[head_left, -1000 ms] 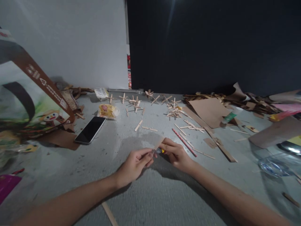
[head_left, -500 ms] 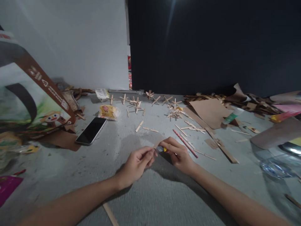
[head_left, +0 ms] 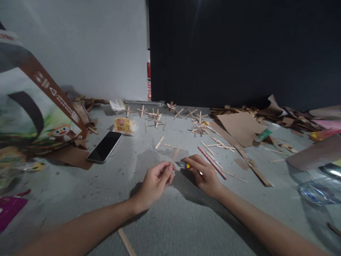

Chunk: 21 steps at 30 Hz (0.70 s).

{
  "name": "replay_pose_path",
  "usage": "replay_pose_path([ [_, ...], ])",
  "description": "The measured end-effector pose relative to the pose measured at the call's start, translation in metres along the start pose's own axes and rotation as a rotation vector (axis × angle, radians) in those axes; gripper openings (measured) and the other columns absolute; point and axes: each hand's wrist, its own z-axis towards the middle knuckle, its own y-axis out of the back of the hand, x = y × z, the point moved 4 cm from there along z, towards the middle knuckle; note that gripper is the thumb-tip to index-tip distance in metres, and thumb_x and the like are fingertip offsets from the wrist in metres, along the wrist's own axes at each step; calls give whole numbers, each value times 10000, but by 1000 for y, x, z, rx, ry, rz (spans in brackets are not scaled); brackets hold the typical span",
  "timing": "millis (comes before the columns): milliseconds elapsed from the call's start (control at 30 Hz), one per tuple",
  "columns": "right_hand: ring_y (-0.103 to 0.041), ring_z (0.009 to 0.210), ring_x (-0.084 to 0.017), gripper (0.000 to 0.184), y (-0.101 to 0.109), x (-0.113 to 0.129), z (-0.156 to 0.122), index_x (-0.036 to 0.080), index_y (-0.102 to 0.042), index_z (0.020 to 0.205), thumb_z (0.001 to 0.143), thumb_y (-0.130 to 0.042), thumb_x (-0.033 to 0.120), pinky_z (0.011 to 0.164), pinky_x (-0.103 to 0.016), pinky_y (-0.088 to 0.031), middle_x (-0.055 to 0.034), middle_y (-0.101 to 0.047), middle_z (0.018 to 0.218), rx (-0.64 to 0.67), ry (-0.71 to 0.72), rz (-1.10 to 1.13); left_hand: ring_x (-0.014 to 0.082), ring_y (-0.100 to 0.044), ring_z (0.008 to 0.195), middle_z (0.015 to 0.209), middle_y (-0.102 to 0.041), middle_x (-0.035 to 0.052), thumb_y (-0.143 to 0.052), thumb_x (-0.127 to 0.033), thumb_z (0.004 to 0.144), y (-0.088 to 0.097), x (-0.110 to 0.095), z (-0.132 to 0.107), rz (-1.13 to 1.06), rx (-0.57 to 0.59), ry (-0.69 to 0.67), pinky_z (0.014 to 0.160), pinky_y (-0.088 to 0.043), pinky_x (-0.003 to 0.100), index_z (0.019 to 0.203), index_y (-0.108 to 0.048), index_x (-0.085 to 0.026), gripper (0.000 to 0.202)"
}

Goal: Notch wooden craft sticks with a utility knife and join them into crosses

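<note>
Pinched in my left hand (head_left: pixel 157 179) is a flat wooden stick (head_left: pixel 176 154), its far end pointing up and away from me. My right hand (head_left: pixel 204 174) grips a small utility knife (head_left: pixel 188 165) with a yellow body. The knife's grey blade (head_left: pixel 181 164) points left, close to the stick; whether it touches the wood I cannot tell. Beyond my hands lie two loose wooden sticks (head_left: pixel 160 142). A red striped straw (head_left: pixel 212 163) lies just past my right hand.
Crossed-stick pieces (head_left: pixel 157 117) stand along the back. A phone (head_left: pixel 104 147) and a yellow packet (head_left: pixel 124 126) lie left, near a large printed bag (head_left: pixel 64 106). Cardboard (head_left: pixel 239 128), a glue stick (head_left: pixel 267 132) and a clear plastic bottle (head_left: pixel 317 190) are on the right. Another stick (head_left: pixel 126 243) lies nearest me.
The knife has moved slightly away from the stick, and more of the stick now shows above my left fingers. Both hands keep their grip. The whole view has shifted slightly.
</note>
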Motion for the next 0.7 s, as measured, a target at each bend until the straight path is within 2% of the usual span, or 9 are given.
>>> replay_pose_path([
  [167, -718, 966, -242, 363, 0, 0, -1, 249, -679, 1380, 1149, -400, 222, 841, -374, -628, -127, -719, 1091, -10, -7, 7, 101, -397, 541, 616, -499, -59, -683, -673, 947, 1, 3, 0, -13, -11, 11, 508, -314, 230, 922, -631, -190, 486],
  [333, -716, 941, -234, 363, 0, 0, 0, 256, -675, 1389, 1165, -390, 261, 816, -362, -623, -125, -714, 1078, 4, -9, 15, 106, -426, 547, 626, -521, -73, -738, -638, 924, 1, 6, 0, -72, -52, 9, 509, -313, 230, 1179, -636, -169, 543],
  [400, -715, 938, -232, 369, 0, 1, 1, 258, -676, 1392, 1166, -383, 258, 813, -360, -619, -123, -710, 1069, 16, 2, 24, 100, -415, 534, 624, -521, -79, -737, -636, 927, 1, 8, 0, -78, -49, 17, 506, -302, 230, 1218, -630, -163, 566],
  [533, -702, 935, -230, 391, -1, 2, 1, 260, -674, 1395, 1158, -366, 214, 803, -351, -609, -116, -703, 1055, 38, 29, 36, 90, -389, 518, 620, -525, -83, -742, -646, 923, 1, 8, -1, -80, -34, 19, 500, -286, 234, 1230, -626, -160, 587],
  [700, -693, 928, -231, 399, 0, 4, 2, 263, -676, 1383, 1126, -393, 147, 804, -353, -599, -109, -707, 1052, 33, 33, 27, 90, -398, 517, 619, -526, -77, -745, -643, 919, 0, 5, -2, -73, -21, 29, 499, -297, 235, 1099, -623, -168, 523],
])
